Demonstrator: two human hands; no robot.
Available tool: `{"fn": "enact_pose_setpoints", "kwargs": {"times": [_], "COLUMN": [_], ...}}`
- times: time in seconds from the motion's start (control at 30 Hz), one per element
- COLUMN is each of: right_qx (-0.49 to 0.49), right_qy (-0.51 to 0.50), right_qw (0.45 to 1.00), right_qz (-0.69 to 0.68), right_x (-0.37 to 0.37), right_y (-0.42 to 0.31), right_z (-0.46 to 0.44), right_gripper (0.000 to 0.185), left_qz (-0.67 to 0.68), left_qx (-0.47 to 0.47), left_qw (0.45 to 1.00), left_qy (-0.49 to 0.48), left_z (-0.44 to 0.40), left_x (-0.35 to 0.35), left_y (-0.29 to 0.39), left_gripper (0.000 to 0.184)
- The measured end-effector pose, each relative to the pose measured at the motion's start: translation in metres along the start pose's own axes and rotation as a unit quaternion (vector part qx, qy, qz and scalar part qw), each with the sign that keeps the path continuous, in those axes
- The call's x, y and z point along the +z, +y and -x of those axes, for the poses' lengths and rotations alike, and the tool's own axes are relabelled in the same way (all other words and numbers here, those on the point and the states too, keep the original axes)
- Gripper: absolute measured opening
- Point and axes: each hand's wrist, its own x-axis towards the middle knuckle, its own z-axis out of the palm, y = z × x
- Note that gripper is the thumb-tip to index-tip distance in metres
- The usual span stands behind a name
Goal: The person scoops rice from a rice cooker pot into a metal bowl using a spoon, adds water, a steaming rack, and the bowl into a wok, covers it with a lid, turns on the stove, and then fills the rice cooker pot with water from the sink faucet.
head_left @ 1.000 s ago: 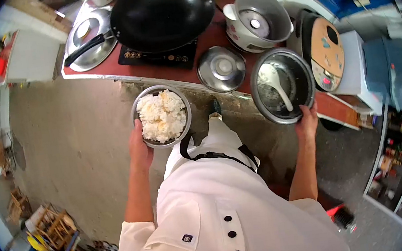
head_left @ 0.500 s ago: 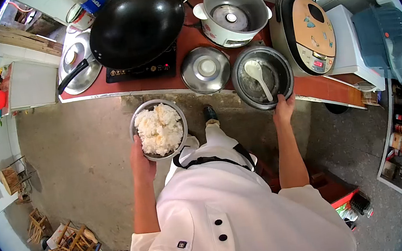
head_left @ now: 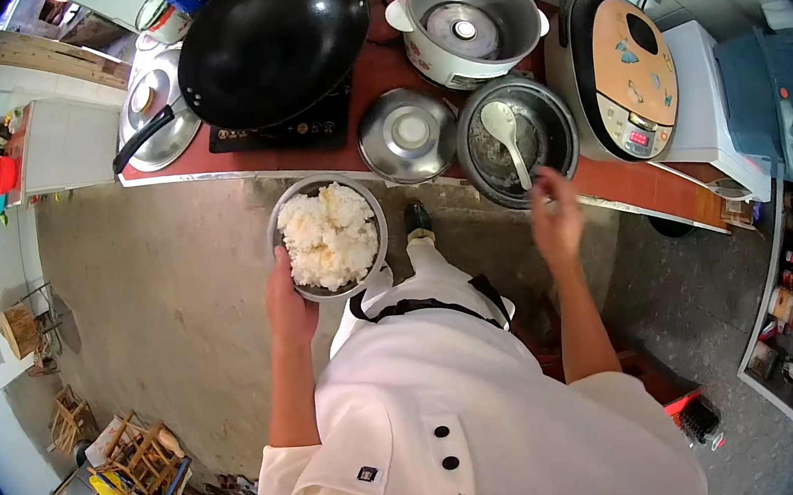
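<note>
My left hand [head_left: 290, 300] grips the side of a metal bowl [head_left: 275, 248] heaped with white cooked rice [head_left: 328, 236]. The bowl is held in front of the counter, over the floor. My right hand [head_left: 559, 223], slightly blurred, is at the near rim of a dark inner pot [head_left: 481, 183] on the counter edge; its fingers look loosely bent and apart, off the rim. A white rice paddle [head_left: 502, 126] lies in that pot, its handle end close to my right fingertips. Left of the pot rests a metal lid [head_left: 408, 135] with a round knob.
A black wok [head_left: 273, 45] stands on an induction cooker [head_left: 288, 132], its handle over another lid [head_left: 147, 110]. Behind the inner pot is an open white cooker [head_left: 469, 31]. To the right are an orange-lidded rice cooker [head_left: 632, 70] and blue plastic container [head_left: 774, 92].
My right hand has come off the inner pot's rim and turned toward the paddle handle. The rice bowl in my left hand has moved slightly right and up in view.
</note>
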Motion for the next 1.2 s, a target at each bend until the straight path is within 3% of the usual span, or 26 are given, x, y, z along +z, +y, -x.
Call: {"fn": "enact_pose_setpoints", "kwargs": {"times": [0.1, 0.27, 0.33, 0.47, 0.53, 0.77, 0.93, 1.0, 1.07, 1.2], "right_qx": [-0.2, -0.277, -0.236, -0.212, -0.21, -0.218, -0.172, -0.111, -0.041, -0.035], "right_qy": [-0.166, -0.186, -0.229, -0.282, -0.34, -0.37, -0.333, -0.265, -0.235, -0.172], "right_qw": [0.959, 0.911, 0.896, 0.894, 0.885, 0.897, 0.927, 0.958, 0.97, 0.978], "right_qz": [0.109, 0.243, 0.3, 0.277, 0.24, 0.102, 0.008, -0.012, 0.043, 0.11], "right_x": [0.039, 0.139, 0.169, 0.185, 0.174, 0.124, 0.054, 0.013, -0.022, -0.047], "right_y": [-0.054, -0.068, -0.056, -0.05, -0.06, -0.086, -0.122, -0.123, -0.113, -0.04], "right_z": [-0.038, -0.09, -0.108, -0.12, -0.12, -0.102, -0.092, -0.092, -0.09, -0.086], "right_gripper": [0.037, 0.039, 0.029, 0.029, 0.028, 0.037, 0.044, 0.043, 0.041, 0.04], "left_qz": [-0.003, -0.007, 0.023, 0.04, 0.049, 0.077, 0.054, 0.046, 0.04, -0.002], "left_qx": [0.0, 0.025, 0.042, 0.065, 0.075, 0.072, 0.067, 0.06, 0.054, 0.003], "left_qw": [1.0, 1.0, 0.998, 0.995, 0.992, 0.991, 0.996, 0.997, 0.998, 1.0], "left_qy": [0.002, 0.007, 0.03, 0.057, 0.086, 0.083, 0.035, 0.027, 0.017, -0.009], "left_z": [-0.001, -0.001, 0.003, 0.02, 0.024, 0.012, -0.004, -0.007, -0.014, -0.042], "left_x": [0.008, -0.013, -0.02, -0.033, -0.036, -0.042, -0.017, -0.009, -0.002, 0.006], "left_y": [0.002, -0.002, -0.007, -0.006, -0.01, -0.004, 0.008, 0.008, 0.007, -0.018], "left_gripper": [0.049, 0.049, 0.048, 0.048, 0.049, 0.05, 0.051, 0.051, 0.052, 0.051]}}
